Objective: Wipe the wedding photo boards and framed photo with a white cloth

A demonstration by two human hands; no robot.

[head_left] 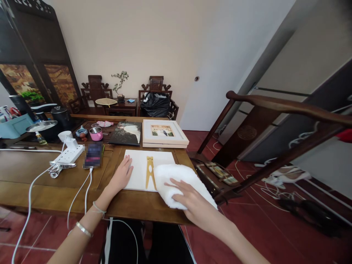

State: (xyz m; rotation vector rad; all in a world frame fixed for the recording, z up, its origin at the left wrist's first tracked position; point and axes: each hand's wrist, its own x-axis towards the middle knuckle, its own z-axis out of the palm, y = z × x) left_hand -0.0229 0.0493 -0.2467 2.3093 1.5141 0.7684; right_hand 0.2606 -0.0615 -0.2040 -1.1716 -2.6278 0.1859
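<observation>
A: Which step do we see in hand?

B: We judge it to be wiping. The right hand (pixel 189 198) rests on a white cloth (pixel 173 172), which overlaps the near right part of a white panel (pixel 139 168).

A: How do we read the grips?

B: The left hand (pixel 123 174) lies palm down on the panel's left edge, clamped on nothing. The right fingers spread over the cloth; whether the thumb pinches a fold, we cannot tell.

A: What does the next move call for?

B: In our judgement, light pressure, the left hand bracing the edge, and care around the gold cat (pixel 149 164), which a fold might catch.

A: Where is the panel, and how is it set?

B: Flat on the table (pixel 137 201), at the front, nearer us than the picture frame (pixel 178 135). Its longer side seems to run left to right, though the cloth hides a corner. The cat's long axis runs near to far, head toward the wall, legs toward us. The cloth slants toward the table's near right corner.
</observation>
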